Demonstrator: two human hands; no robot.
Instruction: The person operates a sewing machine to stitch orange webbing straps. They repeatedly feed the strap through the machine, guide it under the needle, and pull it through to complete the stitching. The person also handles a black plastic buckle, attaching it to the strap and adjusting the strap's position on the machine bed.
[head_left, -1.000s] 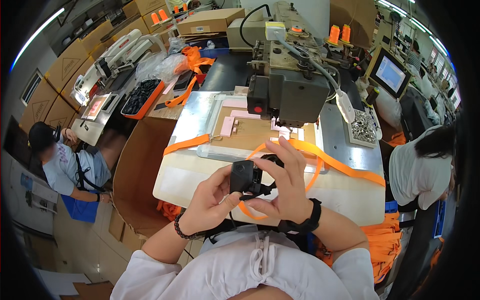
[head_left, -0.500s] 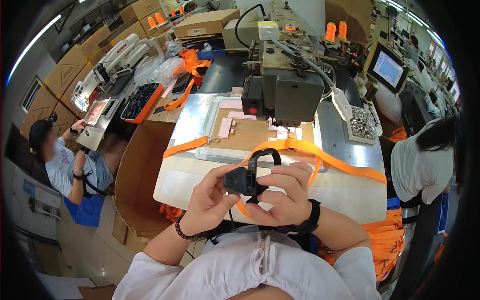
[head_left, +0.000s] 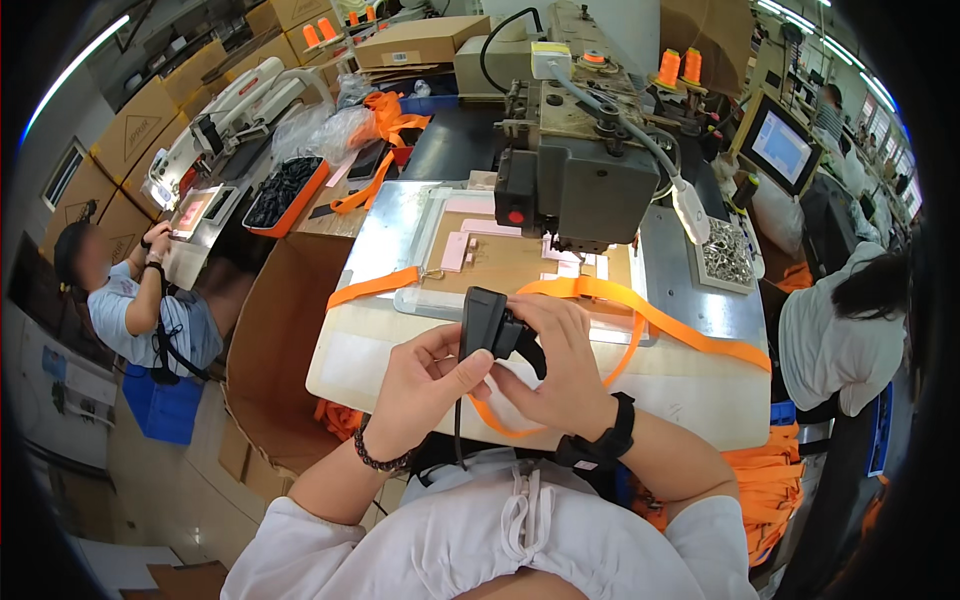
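Observation:
In front of my chest I hold a small black camera-like device (head_left: 484, 322) with a black band. My left hand (head_left: 418, 390) closes on its body, thumb at the lower end. The fingers of my right hand (head_left: 562, 368) are closed round the band side, hiding part of it. A thin dark cable (head_left: 458, 430) hangs down from the device. Behind my hands an orange strap (head_left: 690, 335) lies looped over the pale work table (head_left: 360, 355). Another orange strap end (head_left: 375, 287), at left, has a metal clip.
A sewing machine head (head_left: 590, 190) stands over a brown template (head_left: 490, 258) with pink pieces. At right is a tray of metal clips (head_left: 725, 250), near a screen (head_left: 780, 145). An orange-rimmed bin (head_left: 285, 195) holds black parts. Co-workers sit at left (head_left: 150, 310) and right (head_left: 840, 320).
My hands have turned the black device, so its lens face no longer shows and its body stands more upright. At left, the co-worker's lower hand has risen to the machine.

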